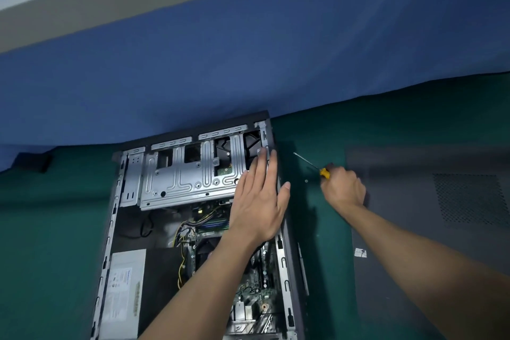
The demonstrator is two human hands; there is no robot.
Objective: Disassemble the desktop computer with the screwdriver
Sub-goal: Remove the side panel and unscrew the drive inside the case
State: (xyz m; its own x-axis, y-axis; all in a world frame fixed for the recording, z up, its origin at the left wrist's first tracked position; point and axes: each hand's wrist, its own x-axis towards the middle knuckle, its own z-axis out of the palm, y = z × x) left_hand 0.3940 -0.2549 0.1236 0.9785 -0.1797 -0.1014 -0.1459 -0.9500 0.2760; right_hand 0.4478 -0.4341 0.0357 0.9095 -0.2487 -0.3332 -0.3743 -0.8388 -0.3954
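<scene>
Case cut off by the bottom edge, panel cut off at right, screwdriver handle mostly hidden in right hand, tiny speck on mat, perhaps a screw

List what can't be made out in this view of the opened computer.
Head view only:
- drive cage: its right end lies under the left hand.
- screwdriver: the right hand hides most of the handle; tip type too small.
- power supply label: print too small.
- computer case: near end cut off by the bottom edge.
</scene>
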